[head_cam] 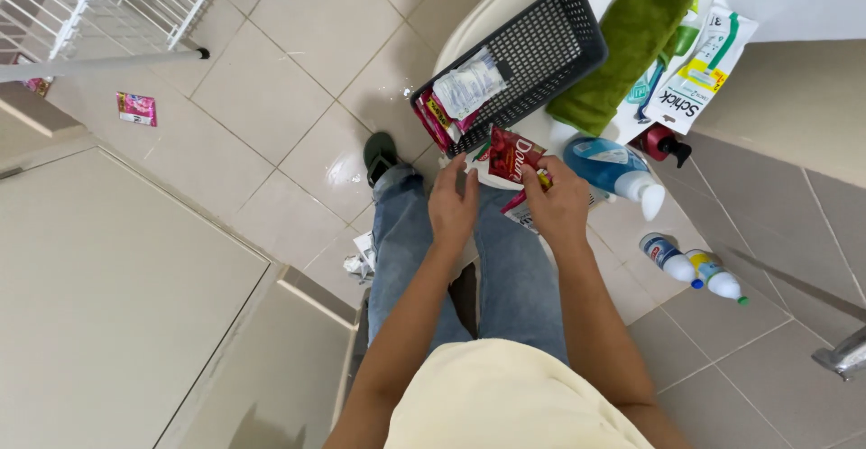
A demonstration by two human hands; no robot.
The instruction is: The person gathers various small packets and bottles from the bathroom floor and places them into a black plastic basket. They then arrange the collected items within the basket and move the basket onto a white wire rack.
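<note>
We had a red sachet pinched in the fingers of our right hand, its glossy foil lying just short of the black basket. Our left hand hovered beside it with fingers loosely curled, holding nothing that we could make out, tips almost at the sachet's near edge.

We judged the step to be sorting sachets at the basket's mouth. A next move would have called for a light pinch, since the thin packet would bend and slip.

Beyond the fingers, the basket was stiff plastic mesh, tipped on the white counter, with crinkled packets spilling out. To the right lay a blue soap bottle, rounded and smooth, and farther off a soft green towel.
</note>
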